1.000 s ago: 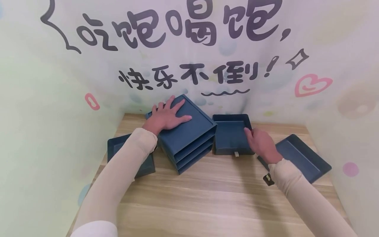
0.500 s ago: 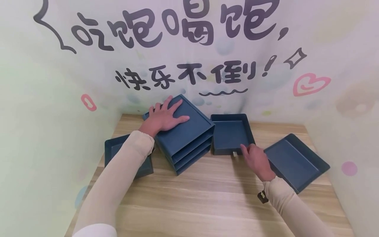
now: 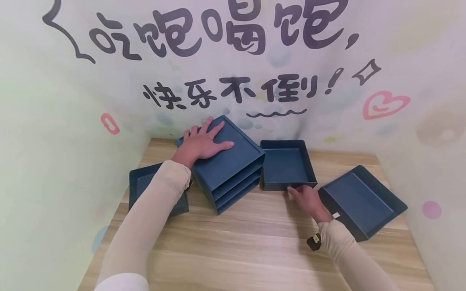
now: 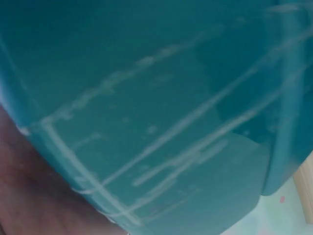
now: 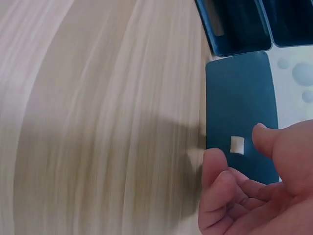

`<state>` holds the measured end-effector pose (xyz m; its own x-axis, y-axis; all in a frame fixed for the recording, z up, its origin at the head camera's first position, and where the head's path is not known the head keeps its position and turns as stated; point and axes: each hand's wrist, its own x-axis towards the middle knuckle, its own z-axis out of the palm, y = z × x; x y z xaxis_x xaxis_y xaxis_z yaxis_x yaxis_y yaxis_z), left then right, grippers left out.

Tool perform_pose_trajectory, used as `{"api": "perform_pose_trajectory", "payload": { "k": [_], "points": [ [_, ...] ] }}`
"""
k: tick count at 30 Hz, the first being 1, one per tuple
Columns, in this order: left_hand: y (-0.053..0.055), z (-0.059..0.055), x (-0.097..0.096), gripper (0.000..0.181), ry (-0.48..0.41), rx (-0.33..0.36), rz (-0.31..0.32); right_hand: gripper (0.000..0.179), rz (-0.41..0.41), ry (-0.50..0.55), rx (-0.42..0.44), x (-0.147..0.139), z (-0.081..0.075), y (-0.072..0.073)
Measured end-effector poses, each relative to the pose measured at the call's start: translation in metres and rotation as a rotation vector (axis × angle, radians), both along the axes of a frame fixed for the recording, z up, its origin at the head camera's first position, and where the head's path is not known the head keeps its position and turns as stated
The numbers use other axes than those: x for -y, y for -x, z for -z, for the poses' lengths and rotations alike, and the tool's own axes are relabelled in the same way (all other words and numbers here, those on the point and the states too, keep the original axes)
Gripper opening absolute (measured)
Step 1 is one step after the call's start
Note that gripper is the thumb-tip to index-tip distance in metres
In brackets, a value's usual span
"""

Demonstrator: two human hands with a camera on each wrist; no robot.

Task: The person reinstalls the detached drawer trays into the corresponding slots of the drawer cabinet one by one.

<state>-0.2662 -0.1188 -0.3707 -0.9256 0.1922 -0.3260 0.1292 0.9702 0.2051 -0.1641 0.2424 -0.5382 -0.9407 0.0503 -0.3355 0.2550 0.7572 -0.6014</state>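
My left hand (image 3: 201,146) rests with spread fingers on the top of a dark blue cabinet (image 3: 240,155), whose stacked slots are open at the front. In the left wrist view, scratched blue plastic (image 4: 146,98) fills most of the picture. To the cabinet's right sits a blue drawer (image 3: 285,163) with a small pale pull tab (image 5: 237,145) on its front panel. My right hand (image 3: 307,201) is at that panel. In the right wrist view, its thumb and forefinger stand apart on either side of the tab, and the other fingers are bent.
A second drawer (image 3: 364,198) lies at the right, close to my right wrist, with its own pale tab (image 3: 335,215). Another drawer (image 3: 140,180) is at the left, partly hidden under my left forearm. A printed wall (image 3: 233,97) stands behind the wooden table (image 3: 233,250).
My right hand has moved from the middle drawer's right side down and left to its front tab. The left hand has stayed on the cabinet top.
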Motion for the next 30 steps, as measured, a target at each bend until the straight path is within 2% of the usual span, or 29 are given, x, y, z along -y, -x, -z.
{"api": "perform_pose_trajectory", "payload": {
  "k": [5,11,19,23,30],
  "points": [
    [-0.005,-0.004,0.0,0.089,-0.026,-0.012,-0.013,0.049,0.04,0.06,0.01,0.002,0.004,0.004],
    [-0.007,-0.003,0.003,0.089,-0.037,-0.039,-0.055,0.041,0.072,0.101,-0.003,0.003,0.01,0.005],
    [-0.006,-0.004,0.005,0.089,-0.055,-0.057,-0.107,0.036,0.083,0.17,0.015,0.005,0.006,0.003],
    [-0.006,-0.005,0.005,0.09,-0.062,-0.051,-0.138,0.036,0.034,0.114,0.026,0.001,0.005,0.003],
    [-0.005,-0.006,0.003,0.094,-0.077,-0.066,-0.175,0.046,-0.027,-0.005,-0.011,-0.012,0.008,-0.001]
  ]
}}
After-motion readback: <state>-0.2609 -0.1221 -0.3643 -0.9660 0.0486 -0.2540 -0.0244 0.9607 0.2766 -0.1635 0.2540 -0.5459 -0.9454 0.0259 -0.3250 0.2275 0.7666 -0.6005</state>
